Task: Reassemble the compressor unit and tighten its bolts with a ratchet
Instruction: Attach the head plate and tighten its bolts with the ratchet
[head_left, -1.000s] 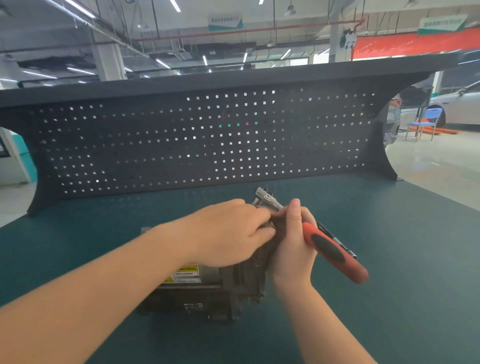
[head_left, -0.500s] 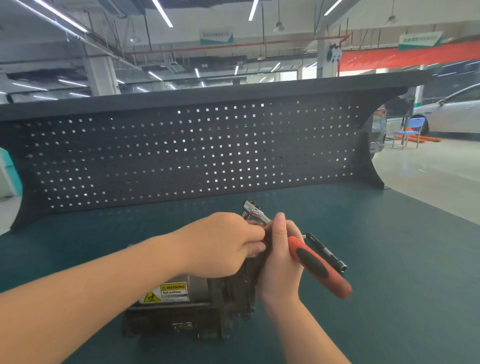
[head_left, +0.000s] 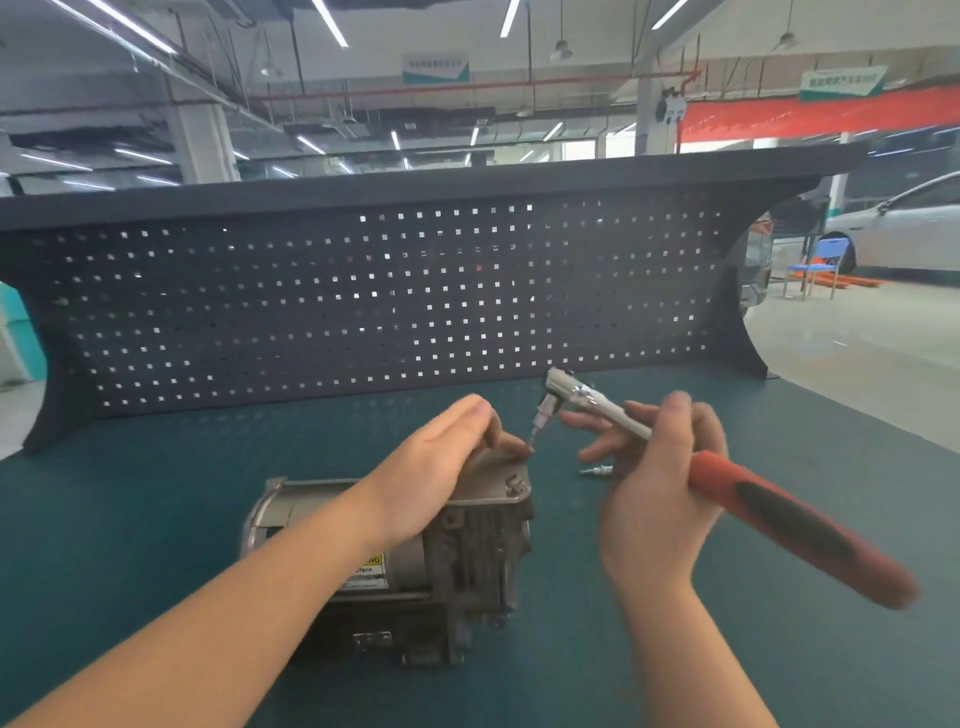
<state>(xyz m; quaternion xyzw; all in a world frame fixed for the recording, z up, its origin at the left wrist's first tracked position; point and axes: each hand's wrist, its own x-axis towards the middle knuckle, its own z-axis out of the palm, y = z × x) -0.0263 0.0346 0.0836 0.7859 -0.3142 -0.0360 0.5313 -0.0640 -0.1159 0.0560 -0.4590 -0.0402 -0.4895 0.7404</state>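
Teal matting is covering the bench (head_left: 156, 519), and the compressor unit (head_left: 457, 551) is lying on its side near the middle of it, in front of a black pegboard (head_left: 363, 301). The left hand (head_left: 436, 467) is resting on top of the housing, its fingertips pinching something small at the upper edge, right where the bit is pointing (a bolt, most likely, though it is too small to tell). The right hand (head_left: 660, 467) is gripping the ratchet (head_left: 727, 478) where the chrome shank is meeting the orange-and-black handle, thumb along the shank and the other fingers partly spread. The ratchet's head is sitting just above the left fingertips, with the bit angled down and seeming to touch the housing edge.

Judging by this, the body is already looking assembled, and the work is somewhere in the bolt stage: one fastener is being started or located, not yet being driven hard. How many bolts are already tight I cannot tell. A small silver piece (head_left: 597, 471) is lying on the bench just beyond the right hand, possibly a spare bit or a bolt waiting its turn.

A yellow-and-white sticker (head_left: 370, 569) on the housing is mostly hidden by the left forearm; only the letters "NG" and a blurred word like "surface" are showing.
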